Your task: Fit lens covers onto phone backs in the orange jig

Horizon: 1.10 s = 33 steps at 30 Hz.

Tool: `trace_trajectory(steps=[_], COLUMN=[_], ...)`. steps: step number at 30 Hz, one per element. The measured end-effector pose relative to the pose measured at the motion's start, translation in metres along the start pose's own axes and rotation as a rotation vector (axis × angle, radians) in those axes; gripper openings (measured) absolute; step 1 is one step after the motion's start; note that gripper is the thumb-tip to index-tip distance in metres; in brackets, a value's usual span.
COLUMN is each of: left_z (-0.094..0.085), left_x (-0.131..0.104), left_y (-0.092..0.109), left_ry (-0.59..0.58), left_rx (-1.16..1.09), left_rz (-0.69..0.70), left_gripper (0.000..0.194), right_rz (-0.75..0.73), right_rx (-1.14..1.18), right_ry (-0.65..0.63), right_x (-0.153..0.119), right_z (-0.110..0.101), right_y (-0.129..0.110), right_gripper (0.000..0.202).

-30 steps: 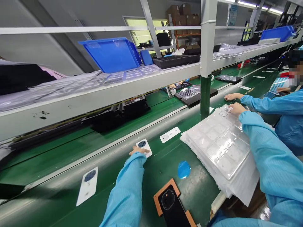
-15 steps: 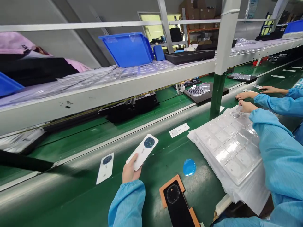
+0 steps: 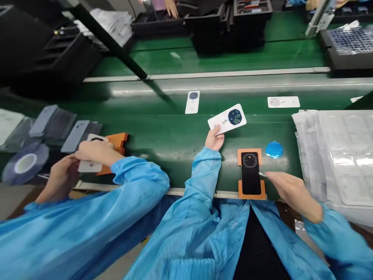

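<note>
Currently one orange holder [image 3: 263, 190] cradles one black phone [image 3: 251, 179]. Our left hand [image 3: 215, 139] grips one white panel [image 3: 224, 120]; our right hand [image 3: 294, 192] pinches one small blurred item [image 3: 262, 174].

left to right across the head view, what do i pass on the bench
Tape roll, loose white panel, white panel in the left hand, black phone, blue round film, clear plastic trays.

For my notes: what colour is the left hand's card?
White card with dark blue disc; best in head view.
</note>
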<state>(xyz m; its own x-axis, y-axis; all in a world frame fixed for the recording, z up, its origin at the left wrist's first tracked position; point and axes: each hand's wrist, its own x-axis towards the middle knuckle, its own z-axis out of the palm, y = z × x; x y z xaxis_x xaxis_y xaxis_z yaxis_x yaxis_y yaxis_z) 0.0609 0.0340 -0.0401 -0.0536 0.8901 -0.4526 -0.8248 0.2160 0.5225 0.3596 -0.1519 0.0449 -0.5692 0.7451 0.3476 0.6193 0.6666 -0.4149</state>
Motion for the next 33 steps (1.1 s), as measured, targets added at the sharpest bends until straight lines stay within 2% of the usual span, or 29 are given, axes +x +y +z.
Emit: trace_trajectory(steps=[3,5,7,10,15,18,21,24,31,33], left_z=[-0.006,-0.007,-0.008,-0.007,-0.006,-0.007,-0.006,-0.005,0.003,0.005], left_x=[-0.002,-0.005,-0.007,-0.008,-0.01,-0.012,-0.014,-0.016,-0.02,-0.023], left_y=[0.003,0.004,0.002,0.0,-0.002,-0.008,-0.013,-0.018,-0.025,-0.028], left_ry=[-0.047,-0.081,-0.101,-0.113,-0.131,-0.158,-0.214,-0.223,-0.189,-0.194], left_rx=[-0.092,-0.096,-0.068,-0.035,-0.036,-0.002,0.081,0.186,0.242,0.257], left_rz=[-0.032,-0.035,-0.045,-0.053,-0.091,-0.045,0.021,0.067,0.158,0.176], left_gripper=[0.019,0.019,0.028,0.036,0.02,0.026,0.041,0.049,0.048,0.045], right_rz=[0.018,0.006,-0.002,0.006,-0.037,-0.084,-0.097,-0.085,-0.063,-0.048], right_rx=[-0.169,-0.226,-0.252,-0.283,-0.243,-0.176,-0.114,-0.08,-0.034,-0.011], right_ry=[0.136,0.156,0.124,0.048,-0.04,-0.077,-0.086,-0.09,-0.079,-0.036], right_x=[0.016,0.021,0.02,0.017,0.019,0.021,0.023,0.026,0.027,0.029], right_z=[0.069,0.095,0.106,0.108,0.098,0.091,0.088,0.088,0.089,0.089], right_y=[0.013,0.026,0.031,0.03,0.035,0.045,0.053,0.055,0.05,0.048], right_gripper=[0.055,0.052,0.047,0.045,0.05,0.053,0.048,0.043,0.044,0.043])
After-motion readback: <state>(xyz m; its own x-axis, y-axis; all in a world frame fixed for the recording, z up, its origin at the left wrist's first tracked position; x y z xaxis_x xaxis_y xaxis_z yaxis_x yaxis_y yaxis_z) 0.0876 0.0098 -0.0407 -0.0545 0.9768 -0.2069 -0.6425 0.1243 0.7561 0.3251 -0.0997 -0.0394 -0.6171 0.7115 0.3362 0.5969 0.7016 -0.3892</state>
